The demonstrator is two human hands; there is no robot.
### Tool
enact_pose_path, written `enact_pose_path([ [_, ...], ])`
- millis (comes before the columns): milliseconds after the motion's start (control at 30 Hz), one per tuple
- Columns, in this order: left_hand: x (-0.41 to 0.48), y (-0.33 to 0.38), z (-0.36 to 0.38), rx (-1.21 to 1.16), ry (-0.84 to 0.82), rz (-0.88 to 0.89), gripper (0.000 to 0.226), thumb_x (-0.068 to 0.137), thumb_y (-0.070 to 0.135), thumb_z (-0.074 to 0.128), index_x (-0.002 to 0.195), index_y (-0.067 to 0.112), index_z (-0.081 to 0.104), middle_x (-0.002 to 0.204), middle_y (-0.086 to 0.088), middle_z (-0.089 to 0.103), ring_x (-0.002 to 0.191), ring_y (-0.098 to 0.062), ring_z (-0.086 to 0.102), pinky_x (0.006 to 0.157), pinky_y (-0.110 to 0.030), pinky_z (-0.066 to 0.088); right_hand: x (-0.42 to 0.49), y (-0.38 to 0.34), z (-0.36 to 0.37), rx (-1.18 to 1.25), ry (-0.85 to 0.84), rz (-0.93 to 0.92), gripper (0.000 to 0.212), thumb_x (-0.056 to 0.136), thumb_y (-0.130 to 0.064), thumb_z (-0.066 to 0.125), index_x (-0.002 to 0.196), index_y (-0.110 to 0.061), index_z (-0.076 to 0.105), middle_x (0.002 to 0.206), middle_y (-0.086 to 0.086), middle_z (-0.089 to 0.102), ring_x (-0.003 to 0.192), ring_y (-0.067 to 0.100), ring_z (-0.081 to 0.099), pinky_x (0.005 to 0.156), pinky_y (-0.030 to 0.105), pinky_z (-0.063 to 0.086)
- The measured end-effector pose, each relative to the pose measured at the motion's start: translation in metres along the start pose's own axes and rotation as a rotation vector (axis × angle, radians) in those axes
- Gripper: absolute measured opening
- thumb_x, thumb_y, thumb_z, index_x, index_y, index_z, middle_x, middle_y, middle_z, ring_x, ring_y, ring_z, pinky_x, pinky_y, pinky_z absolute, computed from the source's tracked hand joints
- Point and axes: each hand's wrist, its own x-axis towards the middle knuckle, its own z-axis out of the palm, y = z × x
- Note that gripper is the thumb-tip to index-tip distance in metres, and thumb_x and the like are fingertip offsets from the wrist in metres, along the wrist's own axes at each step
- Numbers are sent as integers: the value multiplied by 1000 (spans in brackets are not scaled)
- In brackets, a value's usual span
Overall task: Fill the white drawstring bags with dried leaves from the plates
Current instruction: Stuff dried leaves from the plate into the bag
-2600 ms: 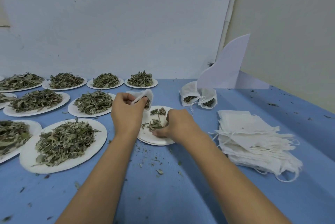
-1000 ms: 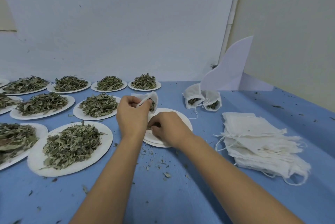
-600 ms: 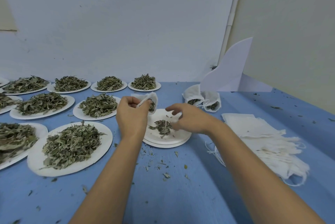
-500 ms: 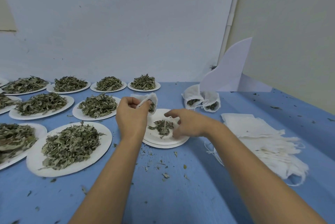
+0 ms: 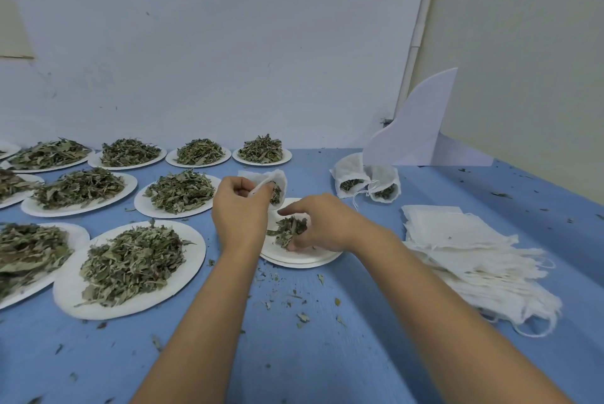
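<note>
While heaped plates [image 5: 191,269] of dried leaves crowd the left side of the blue desk [image 5: 327,354], the work itself goes on near the middle. The left hand [image 5: 240,207] pinches the rim of a white drawstring bag [image 5: 276,176] and holds it up, mouth turned rightward and toward me, with some leaf already inside. Just below and to the right of that mouth sits a nearly bare plate [image 5: 304,256]. On it the right hand [image 5: 322,224] has its fingers curled round a clump of leaves [image 5: 287,229], the forefinger sticking out.

That gap is what matters: the bag's opening lies up and to the far left of the clump, close by, so I judge the right hand needs only a short lift to reach it.

Further right, two filled bags [image 5: 379,175] lean below a white card [image 5: 418,129], and a stack of empty bags [image 5: 464,250] lies at the near right. I can read no label or writing anywhere.
</note>
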Motion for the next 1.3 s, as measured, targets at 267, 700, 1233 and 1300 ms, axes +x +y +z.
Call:
enact_pose_path([
  [267,2,-2,0,-1,-5,-4,27,78,22,75,73,22,49,70,4,48,61,-11,45,54,-24,37,1,-5,9,-175,-140,-135,48,96,-20,49,141,-33,44,154,-2,32,132,23,41,101,28,31],
  [700,2,-2,1,-1,-1,-6,27,78,21,75,74,21,49,70,5,49,60,-10,46,53,-22,37,-10,-19,36,-36,25,-63,34,95,-30,40,96,-9,66,108,12,63,116,28,53,91,41,45],
  [1233,0,-2,1,10,-2,7,28,78,20,75,71,22,48,67,6,47,56,-7,44,49,-14,35,-14,-11,41,132,292,-48,49,89,-26,61,137,-24,49,134,0,51,129,20,42,100,33,38],
  [1300,0,-2,1,10,0,7,27,78,21,74,72,22,48,68,6,48,57,-8,44,52,-19,35,-15,-13,39,11,325,47,55,86,-42,63,137,-25,48,149,-2,36,133,20,34,100,34,35],
])
